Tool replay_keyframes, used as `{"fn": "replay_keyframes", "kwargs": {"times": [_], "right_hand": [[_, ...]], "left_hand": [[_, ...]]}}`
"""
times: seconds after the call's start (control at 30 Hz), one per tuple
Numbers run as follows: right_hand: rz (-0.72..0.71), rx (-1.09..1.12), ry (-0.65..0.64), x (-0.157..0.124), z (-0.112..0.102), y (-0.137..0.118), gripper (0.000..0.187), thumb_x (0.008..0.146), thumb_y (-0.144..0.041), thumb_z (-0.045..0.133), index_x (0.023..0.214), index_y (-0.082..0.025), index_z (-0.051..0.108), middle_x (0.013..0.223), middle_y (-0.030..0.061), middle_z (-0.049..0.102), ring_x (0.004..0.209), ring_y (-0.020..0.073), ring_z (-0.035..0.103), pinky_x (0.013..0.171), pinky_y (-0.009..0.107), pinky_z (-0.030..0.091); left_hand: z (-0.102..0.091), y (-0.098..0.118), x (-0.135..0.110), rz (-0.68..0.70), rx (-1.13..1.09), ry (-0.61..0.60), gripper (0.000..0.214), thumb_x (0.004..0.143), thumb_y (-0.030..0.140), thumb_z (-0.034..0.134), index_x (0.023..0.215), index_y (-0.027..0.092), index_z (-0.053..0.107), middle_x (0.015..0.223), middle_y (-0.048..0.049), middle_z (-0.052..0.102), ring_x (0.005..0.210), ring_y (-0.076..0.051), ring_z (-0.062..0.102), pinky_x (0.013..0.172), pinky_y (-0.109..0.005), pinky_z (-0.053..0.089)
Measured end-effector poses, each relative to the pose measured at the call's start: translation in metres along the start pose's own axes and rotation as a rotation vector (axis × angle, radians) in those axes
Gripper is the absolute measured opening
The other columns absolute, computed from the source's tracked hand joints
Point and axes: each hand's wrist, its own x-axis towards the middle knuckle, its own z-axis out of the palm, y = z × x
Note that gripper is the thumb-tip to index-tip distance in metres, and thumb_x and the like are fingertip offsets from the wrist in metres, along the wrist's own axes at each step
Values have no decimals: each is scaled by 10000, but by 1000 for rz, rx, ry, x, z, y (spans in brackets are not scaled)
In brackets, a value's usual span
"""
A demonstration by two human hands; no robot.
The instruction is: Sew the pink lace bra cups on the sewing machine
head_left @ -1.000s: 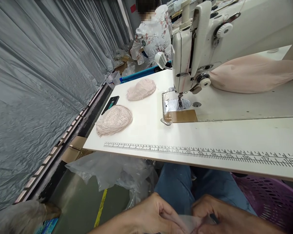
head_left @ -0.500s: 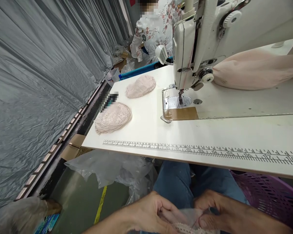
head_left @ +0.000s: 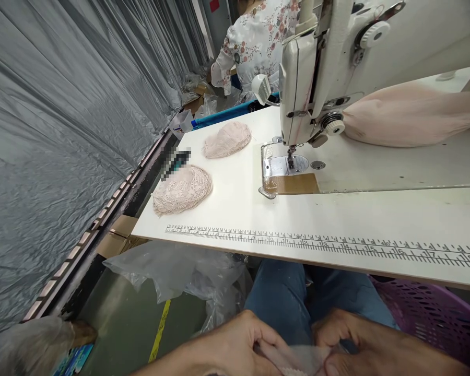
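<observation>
Lace edging (head_left: 293,371) has slipped toward the bottom border since half a second back; a long run showed between the hands then, only a short bit now. Frame has also drifted a touch, with the sewing machine (head_left: 301,94) sitting slightly farther right, and the co-worker (head_left: 256,47) at upper centre has shifted right as well. Both hands have hardly moved, so I read this as the sheer fabric piece (head_left: 307,355) being turned or lowered between the fingers, handling in progress, away from the machine. Left hand (head_left: 237,342), lower centre: fingers curled, seemingly pinching the near side of the piece; the thumb's contact I cannot make out. Right hand (head_left: 350,337), lower right of centre: thumb and fingers drawn together, apparently on the opposite end. Fabric lies in the gap between the two, above the lap, below the table (head_left: 235,206) edge, its lower part cut off by the frame. Lace stack (head_left: 182,190) and plainer stack (head_left: 227,140) rest at left on the tabletop, well apart from both hands.
</observation>
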Motion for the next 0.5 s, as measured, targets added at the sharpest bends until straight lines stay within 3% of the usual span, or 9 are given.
{"fn": "replay_keyframes", "kwargs": {"times": [0.13,0.3,0.4,0.5], "right_hand": [[-136,52,-74,1,-1,-2,733,743,-810,543,802,-119,779,751,83,650,728,192,567,645,277,437],[-194,72,-139,6,-3,0,763,770,-795,530,799,-75,784,626,49,583,613,150,535,584,254,415],[-201,35,-127,8,-6,1,791,770,-820,493,780,-83,780,598,36,570,572,135,525,545,235,419],[-187,-41,-32,8,-4,10,729,814,-782,472,754,-123,777,592,45,619,541,151,579,488,222,441]], "left_hand": [[-3,3,-1,46,60,-26,829,624,760,688,1109,88,722,1027,-146,706,1029,-320,667,833,-285,548],[-8,5,-3,65,44,-31,803,668,740,674,1094,61,728,1025,-179,709,1009,-329,674,789,-262,536],[-8,2,-2,71,9,-48,712,651,681,735,1070,106,746,995,-126,736,931,-270,694,769,-231,510],[-4,-7,7,47,-95,-14,582,587,606,819,928,136,776,774,-41,733,684,-152,651,650,-198,473]]}}
